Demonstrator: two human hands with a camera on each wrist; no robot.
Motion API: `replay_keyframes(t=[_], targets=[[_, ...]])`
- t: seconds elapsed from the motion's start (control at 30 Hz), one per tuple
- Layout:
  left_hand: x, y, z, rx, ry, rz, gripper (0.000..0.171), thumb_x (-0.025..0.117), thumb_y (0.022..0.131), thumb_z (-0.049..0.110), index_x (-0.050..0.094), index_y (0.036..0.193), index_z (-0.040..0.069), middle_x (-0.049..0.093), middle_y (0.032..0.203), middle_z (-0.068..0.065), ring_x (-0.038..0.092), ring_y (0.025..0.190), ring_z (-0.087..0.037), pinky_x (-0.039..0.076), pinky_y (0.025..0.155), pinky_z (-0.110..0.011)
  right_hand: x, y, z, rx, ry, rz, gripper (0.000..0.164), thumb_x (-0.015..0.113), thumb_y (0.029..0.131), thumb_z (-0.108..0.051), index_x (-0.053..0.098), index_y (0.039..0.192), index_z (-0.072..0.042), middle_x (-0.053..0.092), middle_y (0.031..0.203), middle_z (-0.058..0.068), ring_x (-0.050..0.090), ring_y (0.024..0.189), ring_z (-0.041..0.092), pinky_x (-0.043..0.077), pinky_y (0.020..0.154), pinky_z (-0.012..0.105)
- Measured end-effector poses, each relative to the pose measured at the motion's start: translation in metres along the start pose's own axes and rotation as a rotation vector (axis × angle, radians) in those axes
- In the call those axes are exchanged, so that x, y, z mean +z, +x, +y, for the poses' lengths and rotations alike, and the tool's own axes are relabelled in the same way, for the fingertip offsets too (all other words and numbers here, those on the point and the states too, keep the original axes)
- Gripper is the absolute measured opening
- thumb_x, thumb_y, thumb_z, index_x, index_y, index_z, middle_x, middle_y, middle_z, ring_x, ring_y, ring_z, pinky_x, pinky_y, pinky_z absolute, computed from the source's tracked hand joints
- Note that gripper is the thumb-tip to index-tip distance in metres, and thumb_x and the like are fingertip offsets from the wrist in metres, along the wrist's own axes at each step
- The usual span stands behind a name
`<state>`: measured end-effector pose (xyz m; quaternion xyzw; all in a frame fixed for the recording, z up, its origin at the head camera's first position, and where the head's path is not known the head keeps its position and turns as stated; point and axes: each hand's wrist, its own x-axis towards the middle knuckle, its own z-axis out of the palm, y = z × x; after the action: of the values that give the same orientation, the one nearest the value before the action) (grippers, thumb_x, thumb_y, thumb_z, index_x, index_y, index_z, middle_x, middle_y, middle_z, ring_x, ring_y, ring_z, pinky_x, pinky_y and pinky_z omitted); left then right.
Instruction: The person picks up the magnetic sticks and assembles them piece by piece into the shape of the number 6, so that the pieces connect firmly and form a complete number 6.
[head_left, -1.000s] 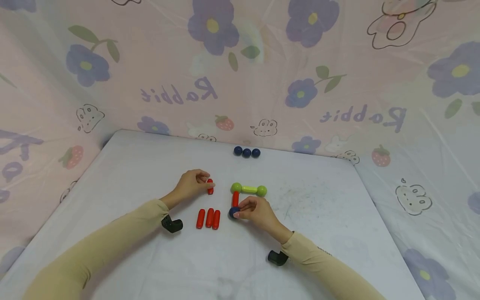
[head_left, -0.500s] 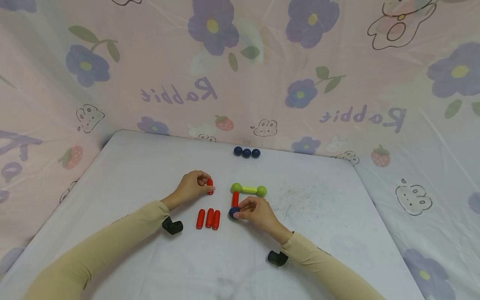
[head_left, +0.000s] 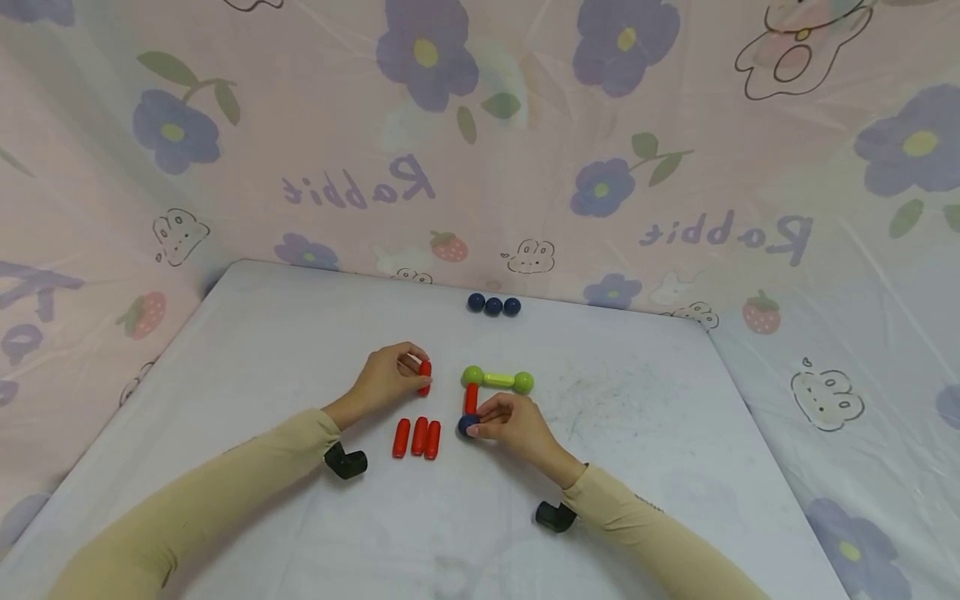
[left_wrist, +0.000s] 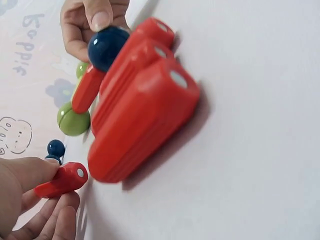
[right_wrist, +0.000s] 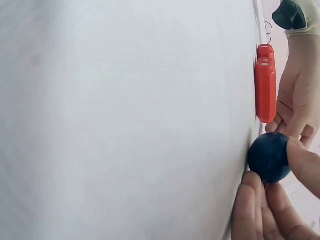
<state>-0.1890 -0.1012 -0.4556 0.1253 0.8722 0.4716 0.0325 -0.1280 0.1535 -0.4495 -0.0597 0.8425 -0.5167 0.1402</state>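
Note:
My left hand [head_left: 388,375] pinches a short red rod [left_wrist: 62,180] with a pale round disc on its end, between thumb and fingers. My right hand [head_left: 517,423] pinches a dark blue ball [right_wrist: 270,157] between thumb and fingertips, low at the table surface. That ball sits at the near end of another red rod [head_left: 471,398]. The rod's far end meets a green ball [head_left: 472,375], which a light green rod [head_left: 498,379] links to a second green ball [head_left: 523,382]. Between the hands lie three loose red rods [head_left: 419,437], side by side.
Three dark blue balls [head_left: 493,306] stand in a row near the far edge of the white table [head_left: 300,517]. A patterned curtain [head_left: 495,167] hangs behind the table. Black wrist cameras [head_left: 347,461] jut out below both sleeves.
My left hand has shifted slightly to the right and nearer to me, bringing its red rod along. The right hand and the blue ball it holds have stayed in place.

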Motion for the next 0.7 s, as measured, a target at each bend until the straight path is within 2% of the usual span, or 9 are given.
replay_keyframes(t=[0.23,0.57,0.7], targets=[[0.001,-0.009,0.012,-0.054,-0.051,-0.038,0.035,0.079,0.083,0.02,0.067,0.113,0.006,0.071,0.098,-0.01,0.065,0.076,-0.012,0.054,0.062,-0.023,0.0,0.001,0.001,-0.005,-0.009,-0.002,0.029,0.084,0.077,-0.013,0.07,0.099,0.0,0.074,0.09,0.011,0.067,0.073,0.008,0.056,0.068,0.021],[0.006,-0.026,0.026,-0.136,-0.174,-0.126,0.031,0.078,0.085,0.024,0.068,0.111,0.009,0.072,0.095,-0.006,0.067,0.074,-0.014,0.054,0.064,-0.026,0.0,0.002,0.002,-0.007,-0.024,-0.005,0.029,0.084,0.078,-0.014,0.07,0.1,0.0,0.074,0.092,0.012,0.067,0.074,0.009,0.057,0.069,0.022],[0.01,-0.036,0.033,-0.153,-0.194,-0.167,0.031,0.078,0.085,0.024,0.07,0.109,0.008,0.074,0.096,-0.004,0.07,0.078,-0.012,0.055,0.071,-0.024,0.0,0.003,0.003,-0.002,-0.031,-0.004,0.029,0.083,0.079,-0.013,0.07,0.101,0.0,0.074,0.093,0.014,0.067,0.074,0.008,0.056,0.069,0.021]])
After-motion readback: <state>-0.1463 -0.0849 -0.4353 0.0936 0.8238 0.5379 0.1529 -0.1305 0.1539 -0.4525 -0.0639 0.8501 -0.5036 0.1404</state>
